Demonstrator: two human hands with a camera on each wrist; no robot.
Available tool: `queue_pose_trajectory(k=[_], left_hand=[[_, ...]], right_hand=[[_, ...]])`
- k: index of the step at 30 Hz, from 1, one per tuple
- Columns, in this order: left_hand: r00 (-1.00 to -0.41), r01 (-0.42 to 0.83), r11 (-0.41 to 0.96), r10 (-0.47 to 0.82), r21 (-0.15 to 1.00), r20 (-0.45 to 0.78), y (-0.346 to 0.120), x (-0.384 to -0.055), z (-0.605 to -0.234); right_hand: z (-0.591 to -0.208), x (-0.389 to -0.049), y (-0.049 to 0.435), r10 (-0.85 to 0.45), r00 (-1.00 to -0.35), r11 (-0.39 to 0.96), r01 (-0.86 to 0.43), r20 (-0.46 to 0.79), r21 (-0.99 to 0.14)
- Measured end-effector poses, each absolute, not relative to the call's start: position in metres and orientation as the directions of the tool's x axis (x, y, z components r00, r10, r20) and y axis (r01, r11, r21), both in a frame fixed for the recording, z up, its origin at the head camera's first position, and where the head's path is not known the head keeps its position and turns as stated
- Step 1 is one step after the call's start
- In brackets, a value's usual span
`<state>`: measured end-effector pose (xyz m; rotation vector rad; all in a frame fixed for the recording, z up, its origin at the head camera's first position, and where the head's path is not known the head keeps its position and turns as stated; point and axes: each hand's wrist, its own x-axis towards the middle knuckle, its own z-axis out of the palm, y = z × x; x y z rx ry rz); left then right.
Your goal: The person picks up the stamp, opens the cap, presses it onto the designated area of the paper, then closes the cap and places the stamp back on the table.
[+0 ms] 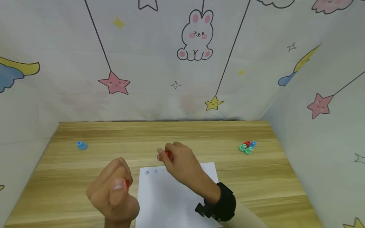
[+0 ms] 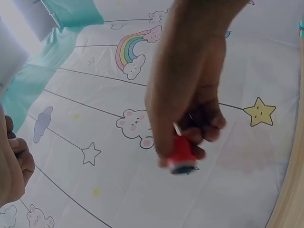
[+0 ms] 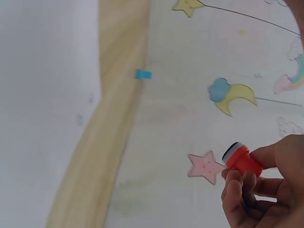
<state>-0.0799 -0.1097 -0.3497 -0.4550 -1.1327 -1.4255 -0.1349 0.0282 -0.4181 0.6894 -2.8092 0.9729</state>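
- On a wood-grain table (image 1: 256, 177), viewed from the head, lies white paper (image 1: 171, 202) with two faint purplish marks (image 1: 147, 172) near its far left corner.
- Same view: the left hand (image 1: 112, 191) is curled beside the paper around a small red piece (image 1: 127, 185), mostly hidden. The right hand (image 1: 182, 164) pinches a red stamp (image 1: 168, 154) near the paper's far edge.
- Also from the head: a blue stamp (image 1: 81, 145) at far left; a cluster of four stamps (image 1: 248, 150), one red, one blue, two green, at far right.
- From the left wrist: the right hand holds the red stamp, dark end downward; curled fingers (image 2: 21, 161) show at the left edge.
- From the right wrist: thumb and fingers grip the red stamp, its pale band and dark end exposed, before a white printed backdrop (image 3: 166, 142).
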Motion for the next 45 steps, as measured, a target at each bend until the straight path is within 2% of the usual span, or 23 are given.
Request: queue_pose_trajectory(k=[5, 9, 14, 18, 25, 36, 45], left_hand=[[-0.246, 0.910, 0.184, -0.480, 0.371, 0.842, -0.104, -0.081, -0.343], [-0.278, 0.910, 0.163, -0.445, 0.382, 0.852, -0.102, -0.081, -0.343], [-0.360, 0.891, 0.143, -0.353, 0.430, 0.864, -0.101, -0.079, -0.350], [-0.428, 0.871, 0.136, -0.260, 0.471, 0.866, -0.100, -0.077, -0.357], [-0.511, 0.838, 0.159, -0.110, 0.522, 0.853, -0.100, -0.072, -0.364], [-0.502, 0.824, 0.276, -0.045, 0.494, 0.863, -0.093, -0.073, -0.362], [-0.478, 0.836, 0.280, -0.050, 0.472, 0.877, -0.089, -0.078, -0.360]], right_hand=[[-0.387, -0.128, 0.056, -0.296, -0.915, 0.454, -0.386, 0.273, -0.803], [-0.373, -0.117, 0.069, -0.278, -0.927, 0.220, -0.317, 0.252, -0.923], [-0.366, -0.108, 0.076, -0.321, -0.899, -0.079, -0.288, 0.298, -0.954], [-0.363, -0.104, 0.081, -0.359, -0.845, -0.222, -0.336, 0.397, -0.915], [-0.361, -0.097, 0.087, -0.352, -0.818, -0.261, -0.381, 0.455, -0.887], [-0.361, -0.093, 0.091, -0.358, -0.802, -0.305, -0.384, 0.478, -0.872], [-0.365, -0.098, 0.090, -0.352, -0.775, -0.314, -0.430, 0.524, -0.847]])
